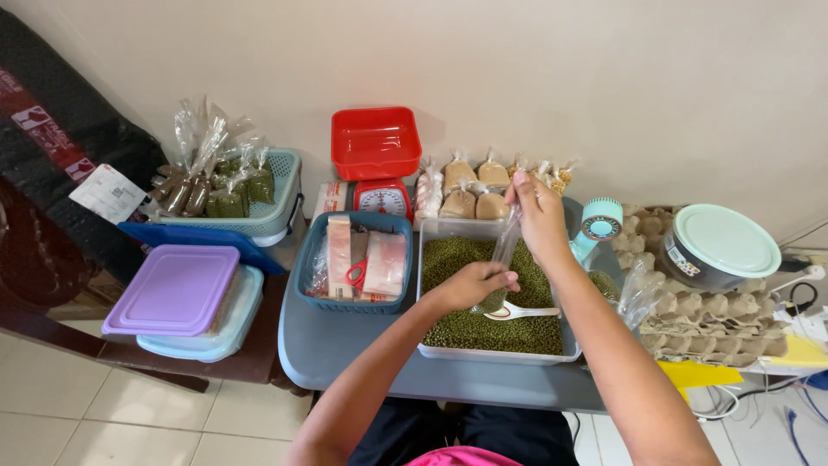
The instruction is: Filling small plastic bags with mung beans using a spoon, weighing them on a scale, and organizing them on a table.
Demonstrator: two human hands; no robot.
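The small clear plastic bag (500, 259) hangs stretched between my two hands above the clear tray of green mung beans (448, 332), its bottom already holding a little clump of beans. My left hand (473, 285) is closed around the filled lower end of the bag, and my right hand (536, 211) pinches the bag's upper end between the fingers, pulling it taut and tilted up to the right. Just under my left hand a white plastic spoon (522, 312) lies on the beans. Left of the tray sits a blue basket (312, 259) with packs of bags and red-handled scissors (356, 276) in it. Behind the tray stand tied packets of brown and white grains (470, 194), and beside them a red kitchen scale (379, 164) with its red pan. A mint tape dispenser (599, 223) stands close behind my right wrist. To the right, a round container with a mint lid (723, 246) rests on grey egg cartons (690, 315). Far left, a lilac-lidded box (177, 289) lies stacked on another box, with a pale basket of dark filled bags (250, 194) behind. Everything near me rests on a grey table (345, 354) against a cream wall, over pale floor tiles.
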